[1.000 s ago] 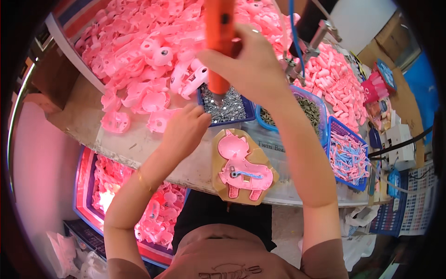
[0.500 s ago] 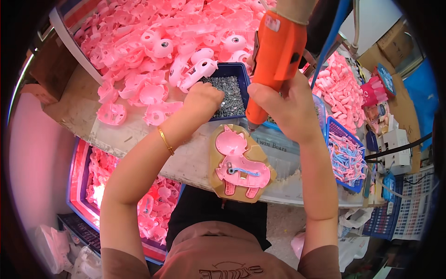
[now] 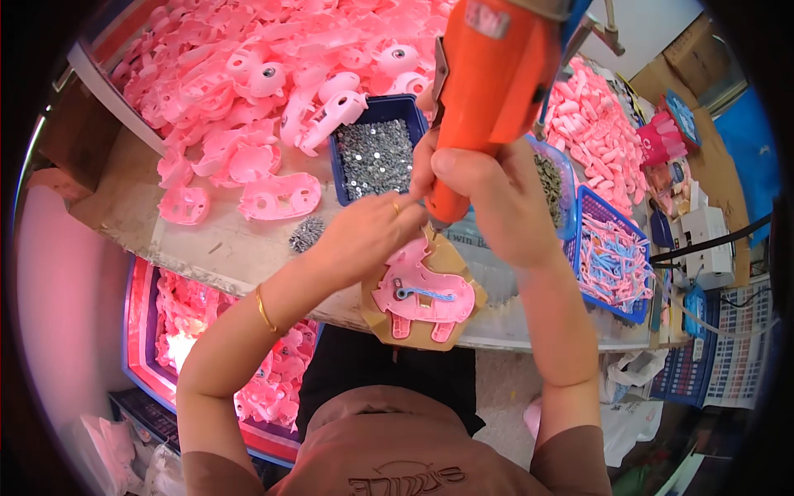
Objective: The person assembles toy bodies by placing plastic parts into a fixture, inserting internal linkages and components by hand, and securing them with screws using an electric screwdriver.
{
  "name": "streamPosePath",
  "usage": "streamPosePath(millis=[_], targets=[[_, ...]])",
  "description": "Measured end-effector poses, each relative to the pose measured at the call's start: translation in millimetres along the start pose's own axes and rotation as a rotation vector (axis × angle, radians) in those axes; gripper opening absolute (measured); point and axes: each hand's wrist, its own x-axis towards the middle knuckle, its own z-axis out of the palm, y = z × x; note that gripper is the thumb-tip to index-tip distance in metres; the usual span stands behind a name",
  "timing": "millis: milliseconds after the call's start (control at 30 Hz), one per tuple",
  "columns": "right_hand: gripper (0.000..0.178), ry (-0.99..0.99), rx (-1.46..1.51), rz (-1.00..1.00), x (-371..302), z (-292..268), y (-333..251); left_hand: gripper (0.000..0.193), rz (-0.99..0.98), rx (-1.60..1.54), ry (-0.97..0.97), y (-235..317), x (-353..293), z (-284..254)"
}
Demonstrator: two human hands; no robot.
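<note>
My right hand [image 3: 504, 190] grips an orange electric screwdriver [image 3: 480, 99], its bit pointing down over a pink animal-shaped toy half [image 3: 426, 289]. That half lies in a tan shaped holder [image 3: 376, 318] at the bench's front edge. A blue strip with a dark ring end [image 3: 426, 293] rests inside the toy's body. My left hand [image 3: 372, 236] is closed beside the screwdriver's tip, above the toy's head, which it partly covers; anything pinched in its fingers is hidden. Just beyond it stands a dark blue tray [image 3: 339, 169] of small metal screws [image 3: 376, 157].
Pink shell parts [image 3: 198, 91] are heaped at the far left, small pink pieces [image 3: 591, 124] at the far right. A small screw pile [image 3: 307, 235] sits left of the tray. On the right stands a blue basket [image 3: 616, 310] of pink and blue strips. A crate [image 3: 149, 331] stands below left.
My left hand has moved from the screw tray toward me and right, to the screwdriver's tip. The screwdriver has shifted slightly left, over the toy's head.
</note>
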Motion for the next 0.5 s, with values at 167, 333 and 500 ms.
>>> streamPosePath(millis=[167, 333, 500], targets=[[0.033, 0.088, -0.022, -0.101, -12.5, 15.9, -4.3, 0.019, 0.024, -0.056, 0.052, 26.4, -6.7, 3.8], [0.033, 0.143, -0.025, -0.138, -18.3, 16.6, -1.6, 0.022, -0.009, -0.126, 0.038, 31.4, -11.0, 9.6], [0.032, 0.122, -0.026, -0.153, -23.4, 15.2, -0.5, 0.024, -0.17, -0.208, -0.064, 41.7, -17.7, 14.9]])
